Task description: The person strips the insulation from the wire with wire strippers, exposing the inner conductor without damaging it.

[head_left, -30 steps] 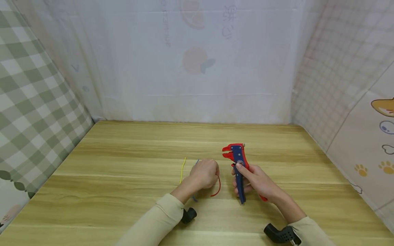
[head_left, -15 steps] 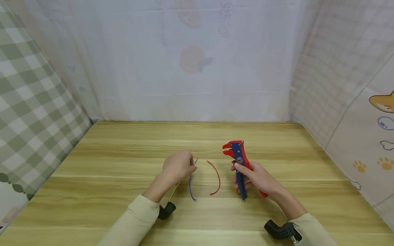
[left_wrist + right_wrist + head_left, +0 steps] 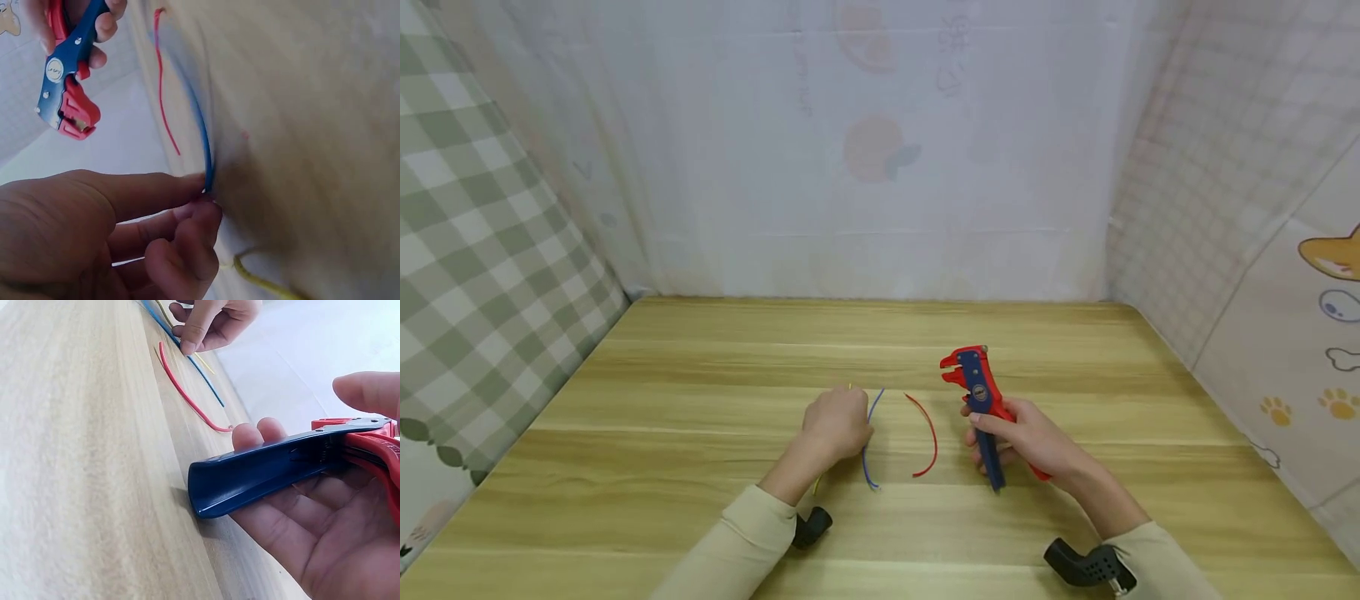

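Observation:
My left hand (image 3: 838,423) is low over the table, its thumb and fingertips pinching the blue wire (image 3: 199,119) near its middle. The yellow wire (image 3: 817,483) lies partly hidden beneath this hand. A curved red wire (image 3: 933,437) lies between my two hands. In my right hand (image 3: 1033,437) is a red and blue wire stripper (image 3: 979,392), gripped by its handles with the head pointing away from me and its jaws apart. The right wrist view shows the blue handle (image 3: 262,472) across the fingers.
The wood-grain table (image 3: 700,358) runs back to a pale fabric wall (image 3: 737,167). A green checked cloth (image 3: 475,208) borders the left, a printed sheet (image 3: 1247,333) the right. Black wrist cameras (image 3: 1086,562) sit at both sleeves.
My left hand has moved left from the red wire's upper end, uncovering that wire, then lowered to the blue wire. My right hand with the wire stripper stays nearly in place.

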Demonstrator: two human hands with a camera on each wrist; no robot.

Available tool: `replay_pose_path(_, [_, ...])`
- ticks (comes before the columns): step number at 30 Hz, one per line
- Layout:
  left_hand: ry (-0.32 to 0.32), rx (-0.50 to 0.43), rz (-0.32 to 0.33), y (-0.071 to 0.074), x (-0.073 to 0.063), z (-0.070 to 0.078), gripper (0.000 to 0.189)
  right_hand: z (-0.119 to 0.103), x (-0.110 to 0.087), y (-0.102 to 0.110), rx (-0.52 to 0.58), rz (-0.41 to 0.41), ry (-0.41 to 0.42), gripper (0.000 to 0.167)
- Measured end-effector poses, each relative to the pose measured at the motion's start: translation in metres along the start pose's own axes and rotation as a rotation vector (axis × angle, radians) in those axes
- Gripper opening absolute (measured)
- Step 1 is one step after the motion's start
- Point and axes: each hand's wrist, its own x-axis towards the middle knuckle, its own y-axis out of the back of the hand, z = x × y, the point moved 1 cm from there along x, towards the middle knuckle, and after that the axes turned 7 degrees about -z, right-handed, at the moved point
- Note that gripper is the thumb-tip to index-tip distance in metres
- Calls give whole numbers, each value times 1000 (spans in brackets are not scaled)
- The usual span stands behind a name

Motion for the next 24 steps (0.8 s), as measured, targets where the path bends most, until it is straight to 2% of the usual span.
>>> replay_pose_path(3, [-1, -3, 16, -1, 0, 1, 42, -1, 1, -1, -4, 0, -4, 60])
replay_pose_path(9, [-17, -16, 1, -2, -1, 4, 47, 0, 1, -3, -4, 11, -16, 59])
replay_pose_path(14, [-57, -68, 54, 4, -3, 5, 43, 2, 1, -3, 5, 9, -7, 59])
replay_pose_path(18, [-153, -226, 65, 14, -7, 2, 23, 2, 1, -4, 16, 8, 14, 59])
replay_pose_path(21, [-231, -439, 26, 19, -9, -2, 7, 1, 1, -4, 29, 8, 31, 58])
replay_pose_path(24, [-266, -657, -28, 22, -9, -7, 8, 1, 0, -4, 43, 8, 57, 57])
